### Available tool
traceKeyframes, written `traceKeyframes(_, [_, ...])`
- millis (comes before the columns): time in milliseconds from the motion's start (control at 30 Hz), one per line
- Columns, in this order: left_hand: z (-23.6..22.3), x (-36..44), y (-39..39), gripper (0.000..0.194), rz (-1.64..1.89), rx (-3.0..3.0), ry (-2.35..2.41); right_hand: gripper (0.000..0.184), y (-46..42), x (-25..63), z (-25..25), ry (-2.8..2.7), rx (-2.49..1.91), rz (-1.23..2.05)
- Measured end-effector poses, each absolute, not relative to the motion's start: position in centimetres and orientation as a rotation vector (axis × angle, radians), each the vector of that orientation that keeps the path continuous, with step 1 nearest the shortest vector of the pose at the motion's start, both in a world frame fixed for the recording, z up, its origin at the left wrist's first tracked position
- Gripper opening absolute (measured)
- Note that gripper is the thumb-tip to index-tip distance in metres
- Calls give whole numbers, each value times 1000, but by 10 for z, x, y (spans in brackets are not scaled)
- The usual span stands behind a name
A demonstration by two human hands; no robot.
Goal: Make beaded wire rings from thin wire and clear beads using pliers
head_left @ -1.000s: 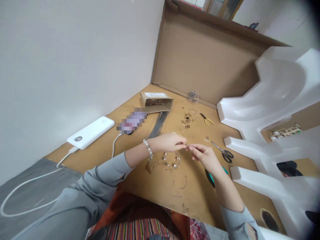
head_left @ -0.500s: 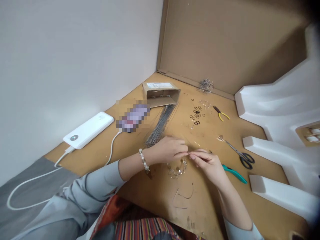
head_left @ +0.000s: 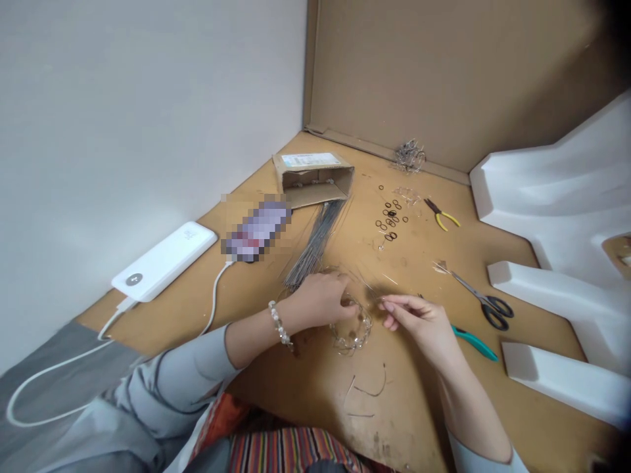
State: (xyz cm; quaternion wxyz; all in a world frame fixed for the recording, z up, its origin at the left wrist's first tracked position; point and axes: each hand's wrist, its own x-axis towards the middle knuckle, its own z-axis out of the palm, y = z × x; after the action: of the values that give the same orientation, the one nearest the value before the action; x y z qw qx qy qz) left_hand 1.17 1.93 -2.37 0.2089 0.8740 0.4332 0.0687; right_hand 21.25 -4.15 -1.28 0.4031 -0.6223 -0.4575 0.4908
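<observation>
My right hand (head_left: 419, 322) pinches a thin wire (head_left: 365, 284) between thumb and fingertips; the wire slants up and left. My left hand (head_left: 325, 301) hovers palm down just left of it, fingers curved and thumb apart from the forefinger, with nothing visible in its grasp. Some of its fingertips are hidden. Below and beside the left hand lies a ring of wire with clear beads (head_left: 352, 345). A bundle of straight grey wires (head_left: 313, 246) sits beyond the left hand. Short bent wire pieces (head_left: 377, 392) lie nearer to me.
An open cardboard box (head_left: 315, 190) stands behind the wires. Black rings (head_left: 391, 223), yellow-handled pliers (head_left: 442, 215), scissors (head_left: 486, 305) and a teal-handled tool (head_left: 476, 343) lie rightward. A white foam piece (head_left: 547, 364) borders the right. A power bank (head_left: 165, 261) and cabled phone (head_left: 259, 230) lie left.
My left hand has drawn away from the right fingertips, leftward, and its thumb has parted from the fingers. The right hand still pinches, now with the wire visible. The view has shifted slightly.
</observation>
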Motion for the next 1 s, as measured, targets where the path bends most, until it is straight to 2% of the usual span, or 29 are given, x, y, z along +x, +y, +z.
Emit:
traceKeyframes(100, [-24, 13, 19, 19, 200, 2380, 1140, 32, -41, 212, -15, -1123, -1554, 1259])
traceKeyframes(200, [-21, 12, 19, 11, 248, 2316, 1079, 31, -42, 211, -18, -1131, -1545, 1269])
traceKeyframes(467, [-21, 15, 14, 29, 389, 2358, 995, 35, -45, 208, -14, -1147, -1534, 1216])
traceKeyframes(833, [-23, 18, 12, 15, 419, 2454, 989, 36, -44, 205, -14, -1216, -1552, 1201])
traceKeyframes(1000, [-26, 19, 12, 17, 380, 2522, 1049, 37, -45, 204, -15, -1244, -1583, 1195])
